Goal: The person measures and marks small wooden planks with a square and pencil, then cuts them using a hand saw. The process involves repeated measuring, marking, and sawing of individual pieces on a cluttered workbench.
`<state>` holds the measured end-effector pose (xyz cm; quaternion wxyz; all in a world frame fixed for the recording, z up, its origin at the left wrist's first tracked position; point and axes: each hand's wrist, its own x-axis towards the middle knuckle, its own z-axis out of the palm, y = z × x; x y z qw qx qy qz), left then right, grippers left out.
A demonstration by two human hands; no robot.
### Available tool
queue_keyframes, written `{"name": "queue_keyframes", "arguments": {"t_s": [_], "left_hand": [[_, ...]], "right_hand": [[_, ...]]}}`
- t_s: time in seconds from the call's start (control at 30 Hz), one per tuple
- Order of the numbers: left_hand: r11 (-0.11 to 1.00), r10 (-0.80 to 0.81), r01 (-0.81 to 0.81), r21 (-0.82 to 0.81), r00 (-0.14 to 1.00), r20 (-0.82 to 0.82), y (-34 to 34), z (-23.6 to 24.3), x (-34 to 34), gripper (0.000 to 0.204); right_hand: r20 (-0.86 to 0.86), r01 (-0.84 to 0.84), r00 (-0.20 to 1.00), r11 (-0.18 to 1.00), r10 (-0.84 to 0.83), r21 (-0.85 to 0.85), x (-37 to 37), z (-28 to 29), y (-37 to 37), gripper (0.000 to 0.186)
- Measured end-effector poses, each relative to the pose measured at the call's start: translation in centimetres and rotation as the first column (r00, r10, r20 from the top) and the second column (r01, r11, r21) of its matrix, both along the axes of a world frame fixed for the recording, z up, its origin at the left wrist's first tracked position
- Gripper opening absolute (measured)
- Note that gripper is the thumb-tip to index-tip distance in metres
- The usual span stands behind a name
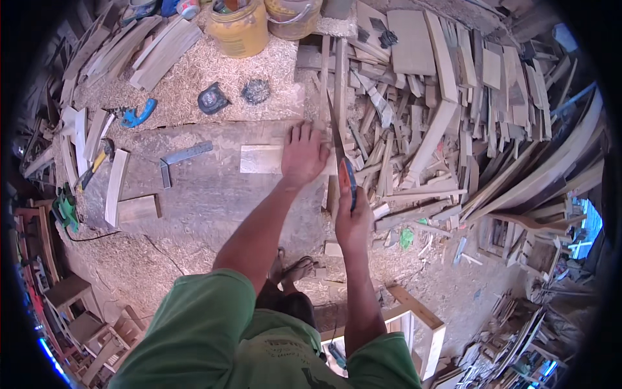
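My right hand [353, 223] grips the handle of a handsaw [346, 172], its dark blade pointing away from me at the right edge of the bench [220, 207]. My left hand [303, 159] presses on a short pale board [259, 159], fingers curled over it near that same edge, beside the blade. To the left lie a metal square [184, 152], a yellow-handled hammer [97, 162], loose wood pieces [116, 181] and a blue tool [136, 113]. Behind the board are a dark tape measure [210, 98] and another small round object [254, 91].
Yellow buckets [236, 32] stand at the back among shavings. Piles of offcuts and planks [427, 123] fill the right side, with curved boards [544, 168] farther right. A green power tool [65, 207] sits at the left. A wooden frame [424, 324] is by my right forearm.
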<state>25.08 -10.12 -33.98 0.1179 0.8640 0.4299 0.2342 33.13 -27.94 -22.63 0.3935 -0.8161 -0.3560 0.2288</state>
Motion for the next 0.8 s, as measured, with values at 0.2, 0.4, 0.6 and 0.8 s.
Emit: {"name": "queue_keyframes", "arguments": {"t_s": [0.2, 0.4, 0.6, 0.8], "left_hand": [[0.945, -0.326, 0.316, -0.084, 0.931, -0.162, 1.2, 1.6, -4.8, 0.107], [0.931, -0.364, 0.358, -0.070, 0.908, -0.205, 2.1, 2.9, -6.1, 0.122], [0.937, -0.345, 0.350, -0.011, 0.918, -0.195, 1.7, 1.5, -5.8, 0.117], [0.932, -0.362, 0.357, -0.065, 0.904, -0.226, 2.6, 3.5, -5.4, 0.110]], "right_hand": [[-0.040, 0.007, 0.999, 0.997, -0.004, 0.083, -1.4, -0.2, -0.3, 0.039], [-0.025, 0.025, 0.999, 1.000, -0.024, 0.018, -2.2, 0.0, 0.2, 0.045], [-0.030, 0.032, 0.999, 0.999, -0.032, -0.003, -2.0, 0.4, -0.2, 0.032], [-0.034, 0.045, 0.998, 0.999, -0.045, -0.006, -2.1, -0.8, -0.2, 0.034]]}}
